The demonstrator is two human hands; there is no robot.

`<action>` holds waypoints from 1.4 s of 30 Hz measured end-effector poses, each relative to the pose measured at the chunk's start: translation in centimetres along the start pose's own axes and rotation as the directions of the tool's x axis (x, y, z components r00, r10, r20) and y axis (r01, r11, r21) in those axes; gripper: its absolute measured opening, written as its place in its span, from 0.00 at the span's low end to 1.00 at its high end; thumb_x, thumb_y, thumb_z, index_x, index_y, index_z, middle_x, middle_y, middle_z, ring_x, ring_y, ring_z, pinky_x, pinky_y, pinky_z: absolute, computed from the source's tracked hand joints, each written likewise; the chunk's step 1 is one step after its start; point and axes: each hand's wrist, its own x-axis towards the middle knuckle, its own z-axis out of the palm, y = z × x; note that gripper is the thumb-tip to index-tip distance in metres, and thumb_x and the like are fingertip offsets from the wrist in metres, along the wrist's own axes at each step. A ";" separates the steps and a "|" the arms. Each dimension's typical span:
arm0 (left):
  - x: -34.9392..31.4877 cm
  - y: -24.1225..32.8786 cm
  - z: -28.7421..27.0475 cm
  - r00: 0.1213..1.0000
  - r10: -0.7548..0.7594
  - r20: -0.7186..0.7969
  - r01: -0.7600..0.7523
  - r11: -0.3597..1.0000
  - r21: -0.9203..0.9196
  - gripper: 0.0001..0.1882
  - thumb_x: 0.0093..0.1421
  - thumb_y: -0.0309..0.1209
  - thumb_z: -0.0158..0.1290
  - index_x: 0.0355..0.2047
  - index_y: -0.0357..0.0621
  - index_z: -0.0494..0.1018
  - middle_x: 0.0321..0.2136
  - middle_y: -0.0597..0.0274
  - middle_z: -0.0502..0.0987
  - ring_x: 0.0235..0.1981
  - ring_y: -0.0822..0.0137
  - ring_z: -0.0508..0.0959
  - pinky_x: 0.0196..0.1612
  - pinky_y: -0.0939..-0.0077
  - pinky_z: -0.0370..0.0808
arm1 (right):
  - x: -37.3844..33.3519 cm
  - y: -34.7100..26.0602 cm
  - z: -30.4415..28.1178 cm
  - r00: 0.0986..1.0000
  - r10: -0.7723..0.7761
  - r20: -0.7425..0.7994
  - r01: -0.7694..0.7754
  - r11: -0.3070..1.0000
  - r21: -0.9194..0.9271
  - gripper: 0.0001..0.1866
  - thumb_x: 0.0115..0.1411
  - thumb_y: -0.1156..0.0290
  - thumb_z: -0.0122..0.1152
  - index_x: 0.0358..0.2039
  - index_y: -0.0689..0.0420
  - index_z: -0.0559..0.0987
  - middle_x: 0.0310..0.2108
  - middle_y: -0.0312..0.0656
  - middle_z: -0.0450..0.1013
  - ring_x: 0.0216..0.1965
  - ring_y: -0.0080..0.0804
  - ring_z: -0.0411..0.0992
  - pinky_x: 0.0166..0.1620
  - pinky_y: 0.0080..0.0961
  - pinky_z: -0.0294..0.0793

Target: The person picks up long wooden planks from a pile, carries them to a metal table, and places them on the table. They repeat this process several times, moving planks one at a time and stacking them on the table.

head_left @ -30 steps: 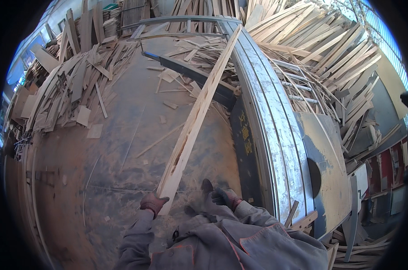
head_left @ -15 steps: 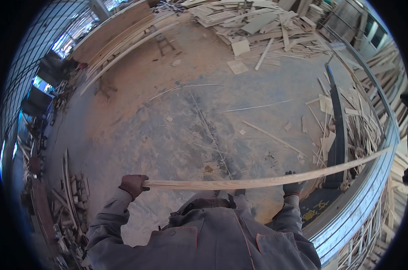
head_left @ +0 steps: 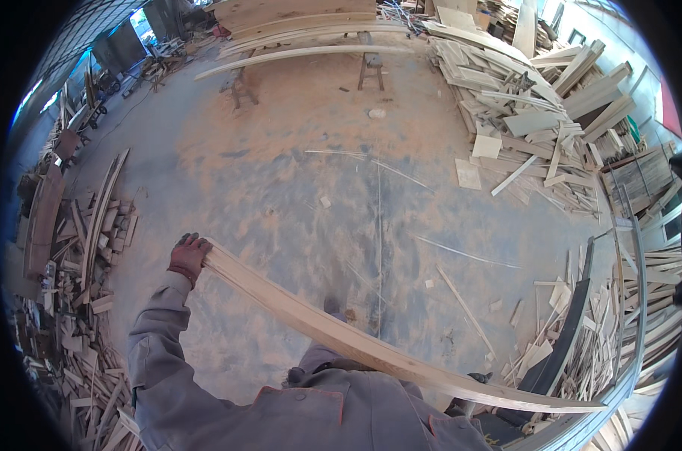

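A long pale wooden board (head_left: 318,323) slants across in front of my body, its left end higher in the picture and its right end low. My left hand (head_left: 188,257), in a reddish-brown glove with dark fingertips, is closed around the left end. Lower right, my right hand (head_left: 479,377) in a dark glove holds the board from beneath; only a few fingers show past its far edge. The board hides the rest of that hand.
A stack of planks (head_left: 296,34) lies on wooden trestles (head_left: 371,73) at the back. Scrap wood is heaped far right (head_left: 499,105) and left (head_left: 93,248). Thin strips (head_left: 465,308) lie on the concrete floor (head_left: 281,203). A metal rail (head_left: 640,301) curves along the right.
The board has gone from nearly level to slanted, left end raised and right end lowered. My left hand has moved up and left with it. The view has turned right.
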 end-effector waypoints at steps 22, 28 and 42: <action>34.6 -8.3 7.3 0.911 0.105 -0.399 -0.289 0.852 -0.436 0.54 0.50 0.46 0.71 0.72 0.40 0.56 0.68 0.50 0.64 0.71 0.47 0.62 0.75 0.45 0.55 | -8.5 27.3 62.2 0.283 -0.166 0.945 -0.262 0.934 0.243 0.23 0.74 0.53 0.47 0.59 0.56 0.72 0.44 0.43 0.77 0.43 0.38 0.72 0.55 0.38 0.69; 43.2 -1.8 11.9 0.958 -0.261 -0.123 0.162 0.840 -0.518 0.50 0.56 0.49 0.66 0.72 0.42 0.56 0.71 0.49 0.60 0.73 0.46 0.58 0.75 0.45 0.53 | -10.0 39.6 76.7 0.186 -0.082 0.979 -0.328 0.934 0.140 0.17 0.75 0.54 0.47 0.45 0.53 0.76 0.31 0.37 0.75 0.30 0.31 0.65 0.42 0.34 0.67; 59.4 7.1 12.9 0.901 -0.276 0.334 0.433 0.529 -0.730 0.60 0.56 0.57 0.64 0.74 0.33 0.46 0.70 0.35 0.58 0.71 0.41 0.60 0.74 0.55 0.57 | -11.7 59.0 104.0 -0.294 -0.005 0.956 -0.300 0.950 -0.087 0.31 0.69 0.48 0.55 0.57 0.65 0.75 0.34 0.50 0.78 0.32 0.40 0.74 0.37 0.41 0.71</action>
